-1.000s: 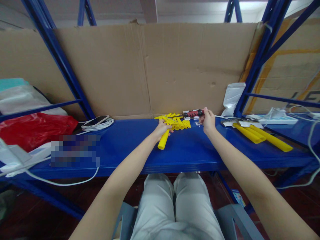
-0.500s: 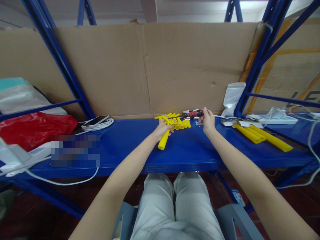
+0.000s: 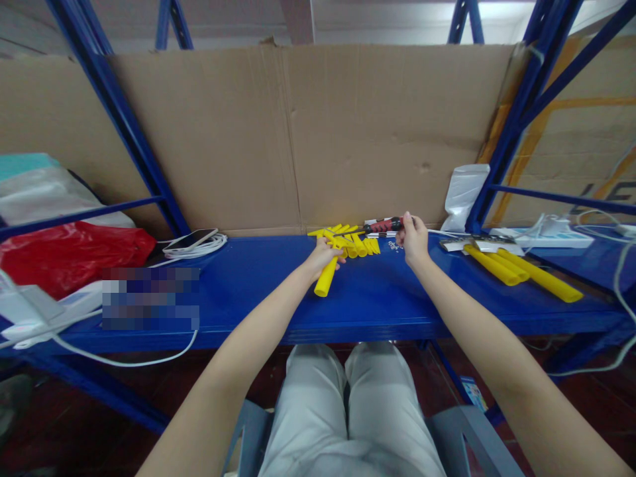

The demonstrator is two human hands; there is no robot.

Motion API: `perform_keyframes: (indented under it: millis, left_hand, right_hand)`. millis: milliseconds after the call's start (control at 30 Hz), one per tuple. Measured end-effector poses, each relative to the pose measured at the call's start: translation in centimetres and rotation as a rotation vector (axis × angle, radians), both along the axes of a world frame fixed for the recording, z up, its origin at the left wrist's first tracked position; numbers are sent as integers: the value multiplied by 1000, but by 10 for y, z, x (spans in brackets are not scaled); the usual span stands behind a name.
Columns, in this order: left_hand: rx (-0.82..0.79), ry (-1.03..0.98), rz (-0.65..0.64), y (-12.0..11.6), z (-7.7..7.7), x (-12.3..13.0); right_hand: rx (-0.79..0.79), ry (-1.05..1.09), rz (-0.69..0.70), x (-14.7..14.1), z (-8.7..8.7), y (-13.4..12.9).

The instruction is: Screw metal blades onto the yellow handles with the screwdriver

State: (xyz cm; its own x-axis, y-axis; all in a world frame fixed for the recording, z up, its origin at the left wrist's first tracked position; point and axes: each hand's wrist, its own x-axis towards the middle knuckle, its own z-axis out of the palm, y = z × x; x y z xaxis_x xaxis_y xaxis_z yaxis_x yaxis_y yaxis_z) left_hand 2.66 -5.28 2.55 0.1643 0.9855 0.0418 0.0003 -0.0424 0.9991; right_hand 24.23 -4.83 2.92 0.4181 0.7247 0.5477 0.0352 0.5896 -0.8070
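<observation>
My left hand (image 3: 324, 258) is closed around a yellow plastic handle (image 3: 325, 283), whose round hollow-looking end points toward me. My right hand (image 3: 413, 240) grips the end of a screwdriver (image 3: 386, 226) with a red and black handle. Its shaft runs left toward the top of the yellow handle, but fingers and other parts hide whether the tip touches. Several yellow plastic parts (image 3: 355, 247) lie just behind and right of my left hand. Small silvery pieces (image 3: 395, 246), possibly screws, are scattered beside my right hand.
At right, yellow-handled tools with flat metal heads (image 3: 497, 268) lie by a white power strip (image 3: 561, 238). A white pouch (image 3: 464, 199) leans at the back. Left are a phone (image 3: 193, 241), coiled white cable (image 3: 201, 247) and a red bag (image 3: 74, 255). Cardboard (image 3: 348, 132) walls the blue bench's (image 3: 248, 285) rear.
Almost nothing differs. Both hands, the yellow handle and the screwdriver keep their places; the whole view has shifted very slightly.
</observation>
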Motion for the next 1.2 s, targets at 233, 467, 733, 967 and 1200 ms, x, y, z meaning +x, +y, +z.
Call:
perform_keyframes:
  millis: [233,467,733,967,1200]
  left_hand:
    - [-23,-11,4,2,1,-1]
    - [-15,5,27,0,2,0]
    - [116,121,99,-3,-1,-2]
    - [162,169,110,-2,-2,-2]
    - [217,210,102,0,-4,-3]
  right_hand:
    - [30,-35,-4,-1,0,-1]
    - [58,-57,-21,-3,1,-3]
    - [147,-133,-88,-2,3,-6]
    - [193,-280,-169,6,-3,-5]
    - [191,-415,-291,6,-3,-7]
